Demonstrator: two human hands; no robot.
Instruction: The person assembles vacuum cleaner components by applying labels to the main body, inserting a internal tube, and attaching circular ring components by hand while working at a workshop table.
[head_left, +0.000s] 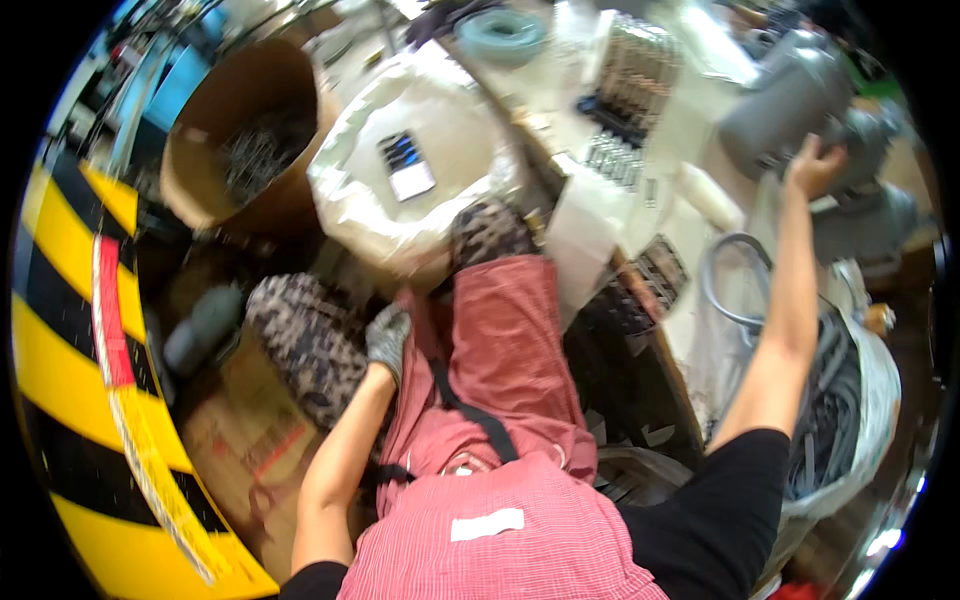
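Observation:
My left hand (389,338), in a grey glove, is closed at my lap, with its fingers round the edge of my red apron (510,330). My bare right hand (815,168) reaches far out to the right. Its fingers are apart and lie at a grey rounded machine housing (790,105); blur hides whether they touch it. Below that hand, a grey hose (712,275) loops over the table edge. A white bag-lined tub (415,235) stands in front of my knees, with a phone-like device (406,165) on its pale top.
A cardboard drum (190,150) with thin metal parts stands at far left. Rows of metal parts (635,75) and a coil of clear tubing (500,37) lie on the table. A yellow-black striped barrier (60,400) runs along the left; a bag of grey hoses (835,400) stands right.

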